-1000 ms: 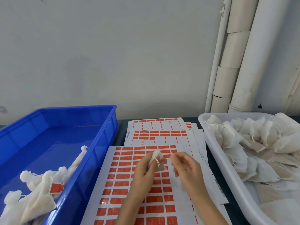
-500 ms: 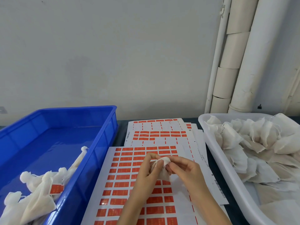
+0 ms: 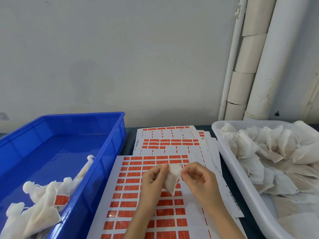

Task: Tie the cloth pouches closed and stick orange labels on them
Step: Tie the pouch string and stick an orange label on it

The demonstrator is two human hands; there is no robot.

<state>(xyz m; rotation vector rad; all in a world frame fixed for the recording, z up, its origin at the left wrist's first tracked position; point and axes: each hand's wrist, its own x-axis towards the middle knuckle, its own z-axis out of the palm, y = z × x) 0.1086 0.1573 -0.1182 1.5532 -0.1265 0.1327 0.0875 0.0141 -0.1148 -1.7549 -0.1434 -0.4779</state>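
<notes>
- While both hands meet above the label sheet (image 3: 131, 187), the pouch (image 3: 171, 180) hangs between them, clear of the paper as far as I can judge.
- Left hand (image 3: 153, 178): its grip is clamped on the pouch's upper left edge, with thumb and fingers curled onto the cloth.
- Right hand (image 3: 200, 180): its grip pinches the upper right corner of the mouth. Whether a drawstring sits in that pinch is too fine to tell.
- Long axis: it runs from the mouth, up at the fingertips, down to a pointed corner hanging toward the person. The mouth lies between the two grips, about equally near each.
- I'd guess the tying is under way and that drawing the grips apart sideways would cinch it. No label shows on this pouch.
- Finished pouches (image 3: 43, 195), one bearing an orange label (image 3: 61, 200), lie in the blue bin (image 3: 110, 152) at the left of the desk (image 3: 129, 137). Untied ones (image 3: 259, 152) fill the white tub (image 3: 229, 169) at the right.
</notes>
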